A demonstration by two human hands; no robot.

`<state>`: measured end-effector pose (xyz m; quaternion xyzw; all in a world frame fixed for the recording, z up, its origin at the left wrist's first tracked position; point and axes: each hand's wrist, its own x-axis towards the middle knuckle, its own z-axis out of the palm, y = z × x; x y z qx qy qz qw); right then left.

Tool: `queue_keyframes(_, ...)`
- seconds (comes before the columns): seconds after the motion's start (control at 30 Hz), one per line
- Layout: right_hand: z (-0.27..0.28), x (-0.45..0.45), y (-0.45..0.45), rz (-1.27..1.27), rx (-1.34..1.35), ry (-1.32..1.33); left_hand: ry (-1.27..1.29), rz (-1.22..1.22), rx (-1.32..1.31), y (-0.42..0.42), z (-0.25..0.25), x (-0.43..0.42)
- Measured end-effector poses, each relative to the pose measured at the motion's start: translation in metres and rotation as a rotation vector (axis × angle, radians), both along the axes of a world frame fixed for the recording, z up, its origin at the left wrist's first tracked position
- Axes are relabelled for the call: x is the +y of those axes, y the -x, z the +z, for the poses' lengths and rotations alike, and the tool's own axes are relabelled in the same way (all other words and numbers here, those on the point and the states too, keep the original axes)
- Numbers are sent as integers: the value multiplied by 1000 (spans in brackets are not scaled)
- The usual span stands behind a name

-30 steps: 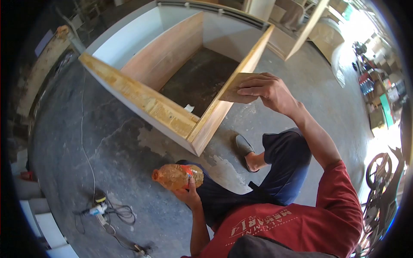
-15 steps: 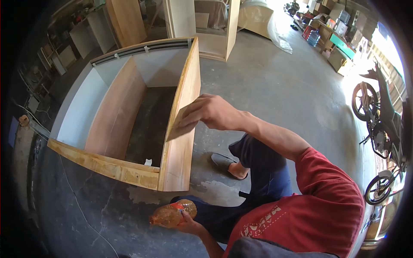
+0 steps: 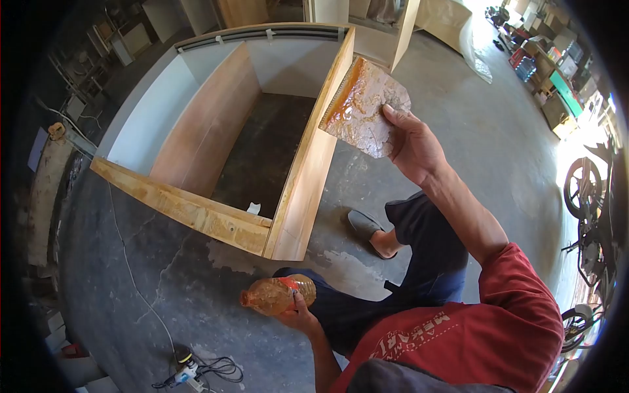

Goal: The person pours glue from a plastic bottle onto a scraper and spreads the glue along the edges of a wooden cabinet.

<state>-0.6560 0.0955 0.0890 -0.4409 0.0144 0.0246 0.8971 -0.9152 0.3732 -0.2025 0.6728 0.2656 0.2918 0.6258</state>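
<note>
My right hand (image 3: 419, 147) is closed on a flat spreader (image 3: 373, 108) with a fine-toothed edge. Wet amber glue coats that edge, and crusted residue covers its pale face. The spreader is raised beside the top right rim of an open wooden cabinet frame (image 3: 300, 187). Lower down, my left hand (image 3: 300, 318) grips a clear plastic bottle (image 3: 267, 296) holding amber-brown glue. The bottle lies tilted on its side above the floor, its reddish neck pointing left. Inside the cabinet, a wooden divider (image 3: 203, 124) stands between pale walls.
A corded power tool (image 3: 187, 372) rests on the floor at the bottom left, its cable coiled beside it. More cabinet pieces (image 3: 380, 29) stand at the back. A motorcycle (image 3: 590, 223) is parked on the right, and cluttered goods (image 3: 557, 65) line the far right.
My right hand has lifted away from the cabinet's side and turned, showing the spreader's glue-coated face. My left hand still holds the bottle. The view has shifted, bringing the power tool into sight.
</note>
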Motion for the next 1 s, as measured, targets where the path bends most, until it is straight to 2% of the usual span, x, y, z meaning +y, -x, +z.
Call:
queue_keyframes(0.13, 5, 0, 4, -23, -8, 19, -40, 61, -9, -1, 24, -11)
queue_keyframes(0.2, 4, 8, 7, -71, -42, 104, -185, -121, -230, -1, 51, -20)
queue_keyframes(0.23, -2, 12, 12, -25, 6, 98, -225, -229, -242, -1, 64, -18)
queue_keyframes(0.3, -7, 17, 19, 124, -360, 475, -223, -401, -191, -8, 96, -21)
queue_keyframes(0.33, -1, 20, 29, 143, -456, 758, -187, -469, -140, -16, 134, -28)
queue_keyframes(0.37, 2, 28, 35, 176, -456, 745, -190, -439, -123, -24, 145, -31)
queue_keyframes(0.43, 8, 40, 43, 274, -920, 975, -24, -515, -239, -39, 156, -35)
queue_keyframes(0.47, 6, 42, 43, 321, -969, 891, -27, -507, -243, -44, 156, -34)
queue_keyframes(0.6, 26, 51, 51, 307, -1150, 925, 16, -561, -169, -48, 152, -33)
queue_keyframes(0.67, 20, 57, 54, 597, -1319, 1001, 4, -538, -143, -42, 149, -31)
queue_keyframes(0.7, 5, 69, 62, 566, -1403, 1032, 31, -563, -155, -37, 143, -29)
queue_keyframes(0.8, 11, 68, 70, 661, -1345, 1031, 105, -568, -131, -24, 142, -30)
queue_keyframes(0.87, 12, 62, 69, 851, -1262, 949, 201, -570, -64, -19, 142, -33)
queue_keyframes(1.0, 18, 40, 58, 755, -1181, 798, 196, -475, 1, -1, 125, -35)
